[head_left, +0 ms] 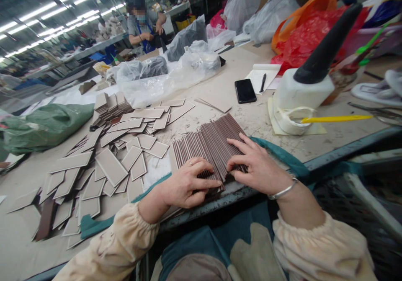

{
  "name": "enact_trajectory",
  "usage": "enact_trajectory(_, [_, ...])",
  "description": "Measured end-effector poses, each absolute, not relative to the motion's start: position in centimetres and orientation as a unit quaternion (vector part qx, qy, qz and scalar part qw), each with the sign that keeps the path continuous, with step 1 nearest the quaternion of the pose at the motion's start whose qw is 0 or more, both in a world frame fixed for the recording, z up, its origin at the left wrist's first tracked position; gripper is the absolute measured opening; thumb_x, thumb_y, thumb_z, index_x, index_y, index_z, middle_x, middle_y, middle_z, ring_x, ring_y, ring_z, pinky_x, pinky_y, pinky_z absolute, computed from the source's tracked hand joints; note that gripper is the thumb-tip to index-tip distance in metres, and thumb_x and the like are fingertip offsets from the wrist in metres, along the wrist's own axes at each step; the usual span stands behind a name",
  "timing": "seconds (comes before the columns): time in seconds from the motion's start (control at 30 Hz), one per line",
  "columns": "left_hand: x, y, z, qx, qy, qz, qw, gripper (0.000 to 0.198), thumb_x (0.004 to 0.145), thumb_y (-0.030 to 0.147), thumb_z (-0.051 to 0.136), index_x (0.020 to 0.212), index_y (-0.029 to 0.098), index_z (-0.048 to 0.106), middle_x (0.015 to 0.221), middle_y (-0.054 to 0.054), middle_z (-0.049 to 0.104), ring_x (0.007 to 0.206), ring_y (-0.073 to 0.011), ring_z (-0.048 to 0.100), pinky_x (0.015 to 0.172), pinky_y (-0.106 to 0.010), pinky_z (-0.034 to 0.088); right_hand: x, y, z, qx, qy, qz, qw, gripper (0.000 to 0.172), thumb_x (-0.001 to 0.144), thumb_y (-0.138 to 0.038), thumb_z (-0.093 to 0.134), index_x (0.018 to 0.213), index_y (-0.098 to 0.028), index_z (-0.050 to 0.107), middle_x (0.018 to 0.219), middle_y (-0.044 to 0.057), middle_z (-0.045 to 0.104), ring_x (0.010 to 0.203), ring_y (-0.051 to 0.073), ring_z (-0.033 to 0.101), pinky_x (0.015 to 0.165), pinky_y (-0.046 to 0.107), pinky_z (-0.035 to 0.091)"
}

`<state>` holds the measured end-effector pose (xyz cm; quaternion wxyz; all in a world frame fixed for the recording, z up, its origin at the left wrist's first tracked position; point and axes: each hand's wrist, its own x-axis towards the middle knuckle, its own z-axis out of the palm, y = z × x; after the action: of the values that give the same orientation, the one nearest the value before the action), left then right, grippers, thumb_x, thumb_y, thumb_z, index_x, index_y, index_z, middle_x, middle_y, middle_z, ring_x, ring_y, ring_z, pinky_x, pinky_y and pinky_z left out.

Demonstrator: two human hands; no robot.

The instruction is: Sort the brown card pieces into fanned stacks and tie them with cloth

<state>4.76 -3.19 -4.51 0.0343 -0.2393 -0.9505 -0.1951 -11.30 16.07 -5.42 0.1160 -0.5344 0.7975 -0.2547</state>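
From where I stand, both of the person's bare hands are at the centre of the frame, down on a row of brown-edged strips (216, 143) at the near edge of the worktable (216, 84). The left hand (188, 182) comes in from the lower left, back of the hand up, with its index finger stretched rightward along the near ends of the strips and the other fingers bent; I can't tell whether it pinches any of them. The right hand (256, 163) reaches in from the lower right, wrist raised a little under a silver bangle (284, 190), its fingers spread apart, the upper ones laid across the strips and the lower ones at their near ends.

The strips overlap closely, edges showing as fine parallel lines. Each one's long axis slants from upper left to lower right, near ends toward the person, while the row as a whole climbs from centre-left to upper right.

Loose beige panels (111, 166) lie scattered at left, pointing every which way, with a small stack (109, 107) behind them. Toward the upper right sit a black phone (245, 91) and a white bottle (304, 90), its black nozzle tilted to the upper right.
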Motion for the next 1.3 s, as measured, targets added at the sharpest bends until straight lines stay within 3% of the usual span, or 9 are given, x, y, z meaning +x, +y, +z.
enact_trajectory(0.77, [4.6,-2.3,-4.3,-0.209,-0.965,-0.158,-0.002,0.041,0.078,0.025,0.048,0.118,0.023,0.058,0.115,-0.012,0.048,0.103,-0.0263,0.045,0.093,-0.047,0.037,-11.2,16.0,-5.4,-0.533,0.799,-0.256,0.109,0.013,0.071,-0.023,0.061,0.076,-0.031,0.070,0.145,-0.001,0.041,0.141,0.032,0.019,0.105,0.062,0.025])
enact_trajectory(0.87, [4.9,-2.4,-4.5,-0.211,-0.961,-0.177,0.022,0.037,0.077,0.023,0.048,0.112,0.021,0.060,0.113,-0.011,0.048,0.102,-0.0255,0.045,0.093,-0.046,0.038,-11.0,15.9,-5.0,-0.528,0.802,-0.253,0.116,0.008,0.073,-0.033,0.064,0.077,-0.029,0.070,0.146,0.000,0.040,0.141,0.033,0.018,0.105,0.063,0.025])
enact_trajectory(0.97, [5.5,-2.7,-4.7,-0.211,-0.957,-0.193,0.049,0.034,0.077,0.021,0.048,0.109,0.020,0.061,0.110,-0.011,0.048,0.102,-0.0251,0.046,0.092,-0.046,0.039,-10.6,15.7,-4.6,-0.527,0.804,-0.250,0.116,0.024,0.072,-0.051,0.067,0.074,-0.027,0.068,0.146,0.001,0.040,0.141,0.036,0.016,0.105,0.065,0.023])
enact_trajectory(1.07, [5.9,-2.8,-4.8,-0.210,-0.956,-0.195,0.068,0.032,0.078,0.021,0.048,0.107,0.020,0.061,0.108,-0.011,0.049,0.102,-0.0249,0.047,0.091,-0.046,0.040,-10.1,15.4,-4.5,-0.520,0.814,-0.237,0.102,0.034,0.067,-0.058,0.069,0.071,-0.024,0.064,0.146,0.003,0.039,0.140,0.039,0.017,0.103,0.069,0.020])
enact_trajectory(1.3, [6.1,-2.8,-5.0,-0.210,-0.954,-0.199,0.076,0.033,0.077,0.020,0.048,0.108,0.021,0.061,0.110,-0.011,0.049,0.103,-0.0248,0.047,0.092,-0.045,0.041,-9.3,14.9,-5.0,-0.508,0.831,-0.210,0.083,0.027,0.065,-0.044,0.072,0.074,-0.023,0.057,0.146,0.006,0.038,0.139,0.039,0.018,0.104,0.070,0.018])
